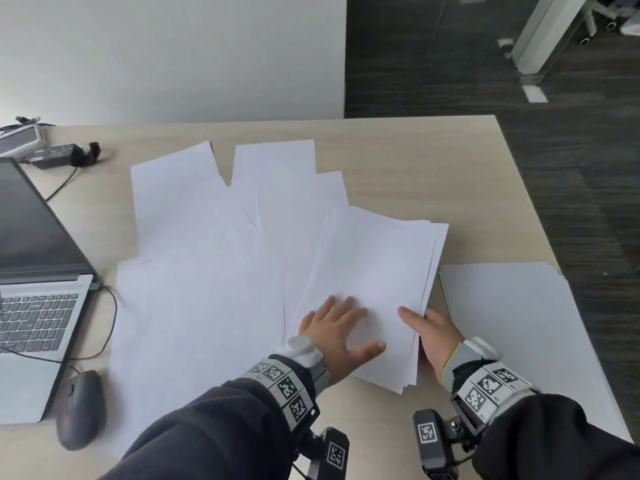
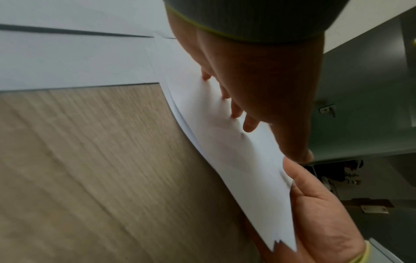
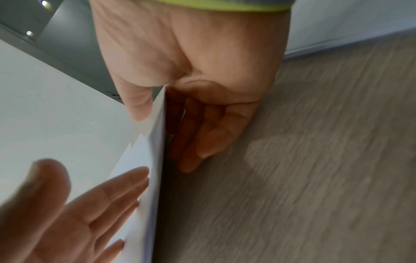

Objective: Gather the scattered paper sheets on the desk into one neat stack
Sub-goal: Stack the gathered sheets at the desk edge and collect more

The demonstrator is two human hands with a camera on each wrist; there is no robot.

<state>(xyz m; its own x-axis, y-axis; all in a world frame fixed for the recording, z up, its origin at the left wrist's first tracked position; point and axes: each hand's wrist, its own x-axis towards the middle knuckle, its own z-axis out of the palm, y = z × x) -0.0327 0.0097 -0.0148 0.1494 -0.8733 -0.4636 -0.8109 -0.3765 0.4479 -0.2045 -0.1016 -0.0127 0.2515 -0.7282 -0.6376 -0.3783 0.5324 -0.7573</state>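
- Looking down from the head view, the left hand (image 1: 341, 332) lay flat, fingers spread and straight, on top of a partly gathered bundle of sheets (image 1: 372, 271) near the front right of the desk (image 1: 415, 150). The right hand (image 1: 433, 337) pinched the bundle's right edge, thumb on top and fingers beneath. More loose sheets (image 1: 194, 237) were fanned across the desk centre, and a separate pile (image 1: 512, 323) lay at the right edge. A laptop (image 1: 34, 271), a mouse (image 1: 81, 408) and a power adapter (image 1: 55, 155) occupied the left side.
- Viewed from the left wrist, the left hand (image 2: 258, 80) pressed straight fingertips (image 2: 249, 124) onto the bundle (image 2: 225, 142), whose edge curved up off the desk (image 2: 90, 169). The right hand (image 2: 319, 210) held the bundle's near corner.
- Viewed from the right wrist, the right hand (image 3: 191, 71) gripped the bundle (image 3: 155, 142) edge-on, thumb (image 3: 137, 105) on the upper face and fingers (image 3: 202, 138) curled underneath. The left hand (image 3: 67, 213) rested open on the top sheet.
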